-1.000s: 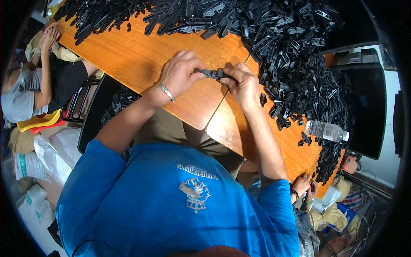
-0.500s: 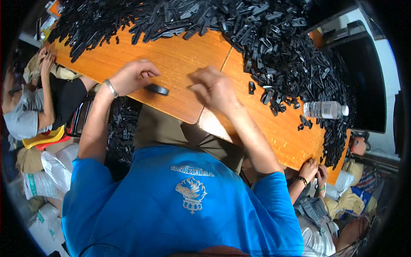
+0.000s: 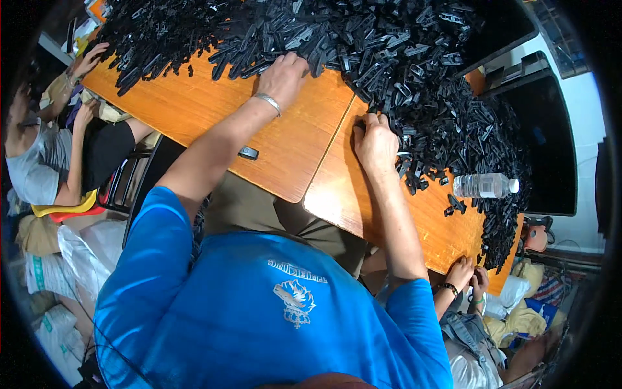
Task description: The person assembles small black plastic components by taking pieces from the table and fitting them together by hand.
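Observation:
My left hand [image 3: 283, 78] reaches to the near edge of a large heap of black plastic pieces [image 3: 363, 39]. Its fingers are bent closed over the pieces there; the tips are hidden. At the heap's inner edge, right of the table seam, my right hand [image 3: 377, 144] curls its fingers down among smaller black pieces [image 3: 414, 178]. Whatever lies under those fingertips is hidden too. A single elongated black piece [image 3: 248, 153] with a shiny grey face lies near the front edge of the wooden table [image 3: 285, 142], beside my left forearm.
A clear plastic bottle [image 3: 484, 186] lies on its side at the right. Dark screens [image 3: 544, 129] stand beyond the heap. Another person's hands [image 3: 463, 275] rest at the right table edge; a second person [image 3: 45, 155] sits at the left. White sacks [image 3: 91, 249] lie at the left.
Both hands have moved away from the table's front: the left forward and right to the heap, the right rightward to its inner edge. The lone black piece stays near the front edge.

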`<state>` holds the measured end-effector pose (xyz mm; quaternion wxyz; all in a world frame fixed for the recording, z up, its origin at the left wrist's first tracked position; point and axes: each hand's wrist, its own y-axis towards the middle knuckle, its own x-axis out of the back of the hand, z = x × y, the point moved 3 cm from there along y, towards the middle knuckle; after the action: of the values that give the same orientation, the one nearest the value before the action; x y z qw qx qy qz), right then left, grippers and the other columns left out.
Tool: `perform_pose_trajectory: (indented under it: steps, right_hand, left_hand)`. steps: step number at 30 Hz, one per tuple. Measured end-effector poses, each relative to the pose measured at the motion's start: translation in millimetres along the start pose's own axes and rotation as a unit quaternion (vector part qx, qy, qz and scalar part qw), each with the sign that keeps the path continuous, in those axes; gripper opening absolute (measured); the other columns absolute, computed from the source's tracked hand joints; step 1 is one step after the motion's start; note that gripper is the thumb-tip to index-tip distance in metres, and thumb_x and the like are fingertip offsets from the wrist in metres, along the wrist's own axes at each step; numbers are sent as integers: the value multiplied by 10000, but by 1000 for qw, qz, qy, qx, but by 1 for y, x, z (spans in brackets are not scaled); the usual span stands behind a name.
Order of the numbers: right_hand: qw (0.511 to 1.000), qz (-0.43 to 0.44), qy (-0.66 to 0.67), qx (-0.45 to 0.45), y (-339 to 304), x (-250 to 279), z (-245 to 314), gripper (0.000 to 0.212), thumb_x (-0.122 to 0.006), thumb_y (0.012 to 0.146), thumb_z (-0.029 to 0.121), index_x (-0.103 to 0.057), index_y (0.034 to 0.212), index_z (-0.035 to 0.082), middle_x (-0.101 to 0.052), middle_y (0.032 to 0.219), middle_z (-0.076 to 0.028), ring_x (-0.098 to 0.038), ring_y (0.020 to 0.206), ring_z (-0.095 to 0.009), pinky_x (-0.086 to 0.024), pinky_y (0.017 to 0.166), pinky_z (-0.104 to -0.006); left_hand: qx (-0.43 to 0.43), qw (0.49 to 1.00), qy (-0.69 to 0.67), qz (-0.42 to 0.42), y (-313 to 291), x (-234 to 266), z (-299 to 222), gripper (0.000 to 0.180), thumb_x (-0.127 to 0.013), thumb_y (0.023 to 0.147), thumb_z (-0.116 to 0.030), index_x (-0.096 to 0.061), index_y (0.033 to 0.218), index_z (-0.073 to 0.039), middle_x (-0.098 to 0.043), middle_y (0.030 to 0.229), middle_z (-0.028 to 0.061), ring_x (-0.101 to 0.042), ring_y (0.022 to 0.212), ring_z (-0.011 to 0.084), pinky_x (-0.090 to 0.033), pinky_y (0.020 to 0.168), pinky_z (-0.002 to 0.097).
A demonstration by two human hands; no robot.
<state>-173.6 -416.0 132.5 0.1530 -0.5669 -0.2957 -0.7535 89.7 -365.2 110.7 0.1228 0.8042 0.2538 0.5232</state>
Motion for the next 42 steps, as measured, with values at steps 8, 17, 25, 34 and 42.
perform_pose_trajectory:
  steps: [8,17,25,34,42]
  right_hand:
    - [983,110,134,-53,-25,4,33,413,-796,947,349,-687,1155,9,-778,1014,-256,-773,893,-435,-611,785,-514]
    - [984,39,155,77,-36,20,7,215,-717,1032,166,-773,1217,72,-778,1016,-145,-768,870,-330,-611,802,-403]
    - [948,145,192,209,-27,17,27,319,-799,874,44,-801,1180,132,-706,1155,-97,-746,1007,-310,-614,827,-401]
    - [967,36,202,153,-10,1,47,261,-869,867,209,-770,1068,76,-719,1030,-114,-748,873,-362,-599,745,-460]
    - [968,4,200,152,3,-11,48,240,-893,820,155,-783,1017,74,-682,948,-114,-725,814,-358,-577,698,-464]
  left_hand:
    - [-62,994,-58,73,-37,15,-8,233,-789,864,-32,-685,1069,-69,-678,1052,116,-661,1097,361,-553,930,475]
    - [-40,976,-164,138,-69,41,-13,304,-809,863,-16,-687,1140,-46,-705,1056,103,-690,1065,311,-554,924,453]
    - [-50,981,-104,159,-70,37,-3,165,-814,900,-175,-753,1023,-83,-684,1068,88,-637,1115,317,-532,986,445]
    - [-15,976,-139,166,-71,34,2,172,-830,883,-201,-757,1007,-107,-673,1074,76,-628,1111,322,-527,979,451]
    - [-44,979,-150,128,-74,33,-2,227,-868,841,-113,-719,1000,-52,-652,1019,94,-629,1049,344,-526,912,454]
